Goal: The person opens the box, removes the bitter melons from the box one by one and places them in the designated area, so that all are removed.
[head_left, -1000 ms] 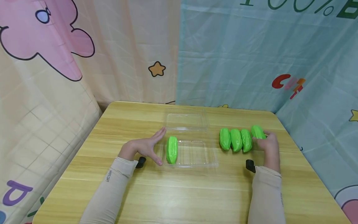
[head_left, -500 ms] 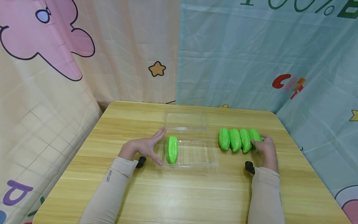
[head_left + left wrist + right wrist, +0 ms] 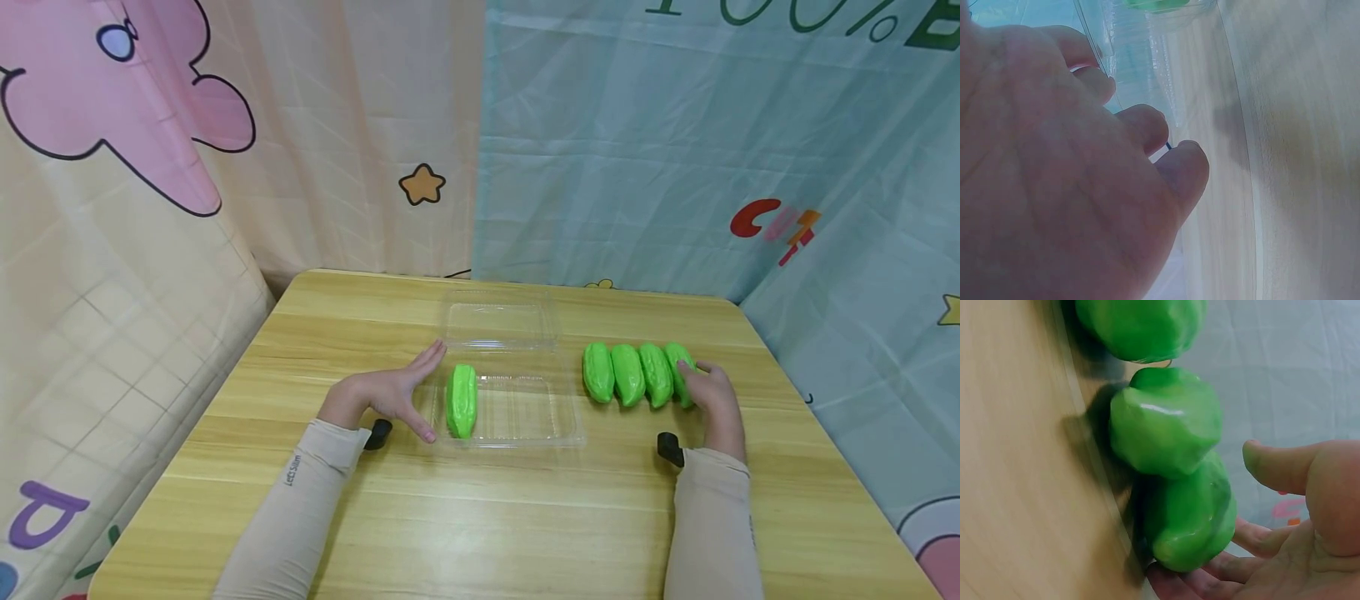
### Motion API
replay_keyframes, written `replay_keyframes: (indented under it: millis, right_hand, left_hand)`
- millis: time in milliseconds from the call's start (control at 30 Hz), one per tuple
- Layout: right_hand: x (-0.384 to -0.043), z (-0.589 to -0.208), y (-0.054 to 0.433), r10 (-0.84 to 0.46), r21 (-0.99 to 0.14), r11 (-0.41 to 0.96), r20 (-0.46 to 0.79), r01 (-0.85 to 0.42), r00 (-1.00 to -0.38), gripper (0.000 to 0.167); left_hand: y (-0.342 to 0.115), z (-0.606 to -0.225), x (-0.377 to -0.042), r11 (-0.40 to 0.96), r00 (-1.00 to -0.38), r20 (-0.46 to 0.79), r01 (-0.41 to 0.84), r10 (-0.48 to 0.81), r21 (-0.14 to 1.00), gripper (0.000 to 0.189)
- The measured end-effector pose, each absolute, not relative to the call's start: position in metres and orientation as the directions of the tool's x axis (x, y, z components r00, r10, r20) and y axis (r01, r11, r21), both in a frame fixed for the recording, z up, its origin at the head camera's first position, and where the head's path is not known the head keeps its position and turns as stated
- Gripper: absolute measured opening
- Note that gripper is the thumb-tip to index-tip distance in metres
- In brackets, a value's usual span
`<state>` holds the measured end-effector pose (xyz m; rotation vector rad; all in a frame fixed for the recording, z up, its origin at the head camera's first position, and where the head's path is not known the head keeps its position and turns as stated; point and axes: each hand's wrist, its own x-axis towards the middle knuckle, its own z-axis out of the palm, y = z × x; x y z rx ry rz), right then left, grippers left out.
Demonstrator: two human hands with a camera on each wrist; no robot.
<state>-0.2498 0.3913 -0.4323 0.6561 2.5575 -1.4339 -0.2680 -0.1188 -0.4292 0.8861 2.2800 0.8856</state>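
Several green, ridged bitter melons, toy-like and glossy, lie side by side at the right of the table. My right hand [image 3: 717,398] is at the rightmost bitter melon [image 3: 677,375]. In the right wrist view its fingers [image 3: 1235,569] touch that melon's side, while the thumb [image 3: 1272,464] stands away from it. One more bitter melon [image 3: 462,402] lies at the left end of a clear plastic box [image 3: 525,442]. My left hand [image 3: 384,394] rests beside the box's left side, thumb and fingers spread, holding nothing; fingertips come close to or touch the rim.
The box's clear lid [image 3: 498,325] lies folded back behind it. Box and melons stand on a wooden table [image 3: 480,525]. Printed curtains [image 3: 600,167] hang behind the table's back edge. A black wrist strap piece [image 3: 670,448] sticks out near my right cuff.
My right hand has pushed the rightmost bitter melon left and toward me, into line against the others; the row shifted slightly left. The thumb has since lifted off. My left hand stays put.
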Motion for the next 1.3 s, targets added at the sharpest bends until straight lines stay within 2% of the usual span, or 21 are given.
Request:
replay_keyframes:
  millis: [267,467,567,867,1133,1300]
  right_hand:
    - [-0.249,-0.434,0.392,0.334,-0.803,0.402,-0.319,0.440,-0.887,0.079]
    - [-0.246,-0.428,0.395,0.365,-0.811,0.418,-0.263,0.410,-0.893,0.086]
    - [-0.244,-0.420,0.395,0.373,-0.818,0.432,-0.222,0.380,-0.901,0.092]
    - [-0.235,-0.390,0.381,0.386,-0.900,0.358,-0.099,0.248,-0.917,0.102]
    - [-0.229,-0.375,0.364,0.387,-0.909,0.377,-0.021,0.178,-0.922,0.102]
    - [-0.230,-0.370,0.350,0.338,-0.901,0.415,0.027,0.124,-0.941,0.105]
  left_hand:
    - [-0.119,-0.430,-0.268,0.570,-0.646,-0.228,0.388,0.729,0.724,0.144]
    - [-0.119,-0.432,-0.269,0.571,-0.648,-0.223,0.395,0.728,0.719,0.144]
    - [-0.119,-0.432,-0.269,0.571,-0.647,-0.222,0.398,0.730,0.718,0.144]
    - [-0.119,-0.431,-0.268,0.564,-0.645,-0.219,0.395,0.732,0.725,0.143]
    - [-0.118,-0.431,-0.268,0.564,-0.644,-0.224,0.388,0.731,0.729,0.143]
    - [-0.119,-0.431,-0.269,0.565,-0.645,-0.223,0.388,0.731,0.728,0.143]
